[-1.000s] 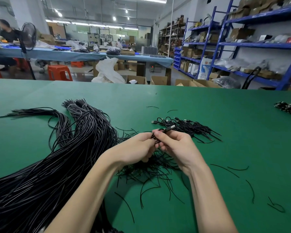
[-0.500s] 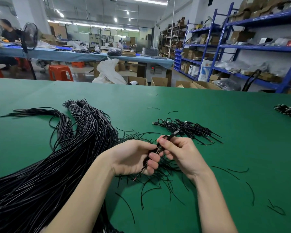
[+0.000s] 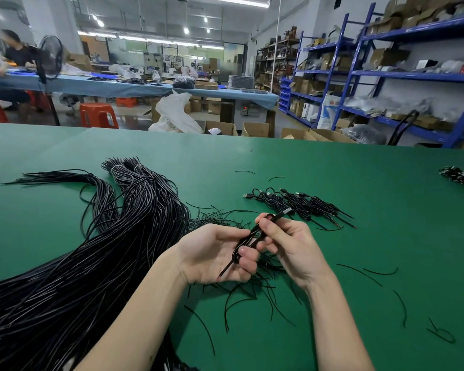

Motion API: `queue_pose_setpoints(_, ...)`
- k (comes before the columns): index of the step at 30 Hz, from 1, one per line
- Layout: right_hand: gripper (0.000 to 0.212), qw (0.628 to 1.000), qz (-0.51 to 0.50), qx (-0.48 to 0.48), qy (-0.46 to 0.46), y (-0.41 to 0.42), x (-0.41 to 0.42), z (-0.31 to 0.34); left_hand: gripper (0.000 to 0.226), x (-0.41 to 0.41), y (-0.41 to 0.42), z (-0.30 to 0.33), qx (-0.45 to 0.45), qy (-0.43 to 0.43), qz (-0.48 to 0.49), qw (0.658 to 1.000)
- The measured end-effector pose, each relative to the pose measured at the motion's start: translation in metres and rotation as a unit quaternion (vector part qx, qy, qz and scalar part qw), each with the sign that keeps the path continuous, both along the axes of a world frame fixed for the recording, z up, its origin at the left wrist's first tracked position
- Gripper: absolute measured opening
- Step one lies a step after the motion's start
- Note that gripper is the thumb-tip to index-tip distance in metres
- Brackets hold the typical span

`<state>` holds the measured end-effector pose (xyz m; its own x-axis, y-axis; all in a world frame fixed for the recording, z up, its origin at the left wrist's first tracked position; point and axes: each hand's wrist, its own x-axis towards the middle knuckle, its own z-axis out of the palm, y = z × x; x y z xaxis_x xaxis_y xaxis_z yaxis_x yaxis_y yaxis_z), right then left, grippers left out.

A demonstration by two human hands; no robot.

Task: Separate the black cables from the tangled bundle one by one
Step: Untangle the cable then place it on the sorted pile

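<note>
While my left hand point(image 3: 212, 253) pinches the folded cable point(image 3: 252, 236), my right hand point(image 3: 287, 242) grips its plug end. Both sets of fingers curl round it, keeping the loop from springing open.

Black cables point(image 3: 97, 263) on a green table point(image 3: 332, 183); blue shelving point(image 3: 359, 73) behind.

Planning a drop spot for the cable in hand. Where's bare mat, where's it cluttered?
Bare mat: the wide stretch right of the finished cable pile, up to the small heap at the right edge; also the far strip along the table's back edge. Crowded: the big bundle on the left, loose offcuts under both hands, scattered bits near right.
</note>
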<state>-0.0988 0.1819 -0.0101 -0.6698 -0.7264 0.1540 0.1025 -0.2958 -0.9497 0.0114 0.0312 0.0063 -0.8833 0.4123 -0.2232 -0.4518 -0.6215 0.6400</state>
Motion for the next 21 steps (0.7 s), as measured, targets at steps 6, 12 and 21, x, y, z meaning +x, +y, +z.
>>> queue_pose_setpoints(6, 0.028, 0.999, -0.048, -0.012, -0.006, -0.010, 0.000, -0.007, 0.021, -0.005, 0.005, 0.003, -0.095, 0.022, 0.054, 0.994)
queue_pose_setpoints(12, 0.014, 0.946, -0.155, 0.215, 0.188, -0.014, -0.005, -0.008, 0.028, -0.013, -0.001, -0.005, -0.432, 0.074, 0.299, 0.847)
queue_pose_setpoints(21, 0.005, 0.777, -0.175, 0.467, 0.384, -0.021, 0.009, -0.015, 0.031, -0.019, -0.017, -0.027, -0.587, 0.092, 0.402, 0.696)
